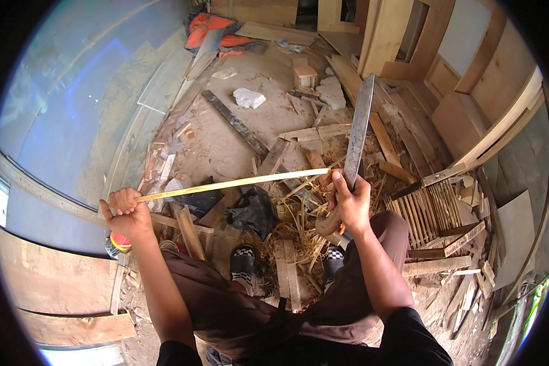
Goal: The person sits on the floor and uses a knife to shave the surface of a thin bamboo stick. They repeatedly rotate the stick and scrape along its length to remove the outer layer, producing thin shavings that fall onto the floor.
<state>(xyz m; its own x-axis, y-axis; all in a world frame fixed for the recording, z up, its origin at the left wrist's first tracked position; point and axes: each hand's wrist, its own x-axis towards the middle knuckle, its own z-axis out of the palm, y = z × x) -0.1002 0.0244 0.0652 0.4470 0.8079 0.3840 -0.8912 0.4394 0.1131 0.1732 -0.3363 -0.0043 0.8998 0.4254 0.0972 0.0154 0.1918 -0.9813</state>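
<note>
Head view, from left to right: the left hand [126,210] is closed around one end of a thin, pale bamboo strip [232,183]. The strip's long axis runs almost level, rising slightly toward the right, where its far end meets the right hand [348,204]. That hand is clenched on the curved handle of a long knife [358,131], whose blade points up and away, nearly square to the strip. Below them, both sandalled feet stand on a dirt floor [226,146] strewn with shavings and offcuts. A dark plank [235,124] lies diagonally beyond the strip. Wooden frames [470,116] crowd the right edge; the barest ground lies upper middle.
</note>
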